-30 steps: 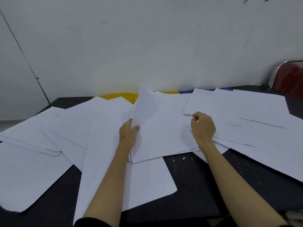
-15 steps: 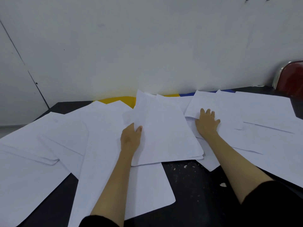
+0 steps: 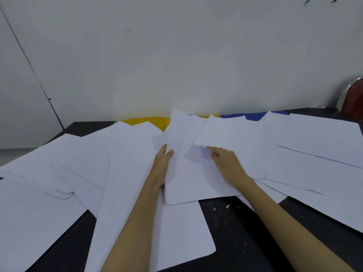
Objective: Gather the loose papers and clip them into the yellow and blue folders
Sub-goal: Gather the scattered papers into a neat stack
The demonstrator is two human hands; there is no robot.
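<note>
Right hand (image 3: 225,161) off the right-side sheets since 0.5 s ago, now drawing 1 sheet (image 3: 218,134) onto the stack (image 3: 188,179); grip on it blurred, cannot tell. Left hand (image 3: 163,163) still pinching stack's left edge. Yellow folder (image 3: 149,120) and blue folder (image 3: 253,116) at the wall, mostly buried. Gathering early; many papers (image 3: 59,163) loose.

Scattered white papers (image 3: 125,154) — folders (image 3: 149,121) beneath

plain white wall (image 3: 176,55), black table (image 3: 245,228), red chair back (image 3: 354,103) at right
</note>
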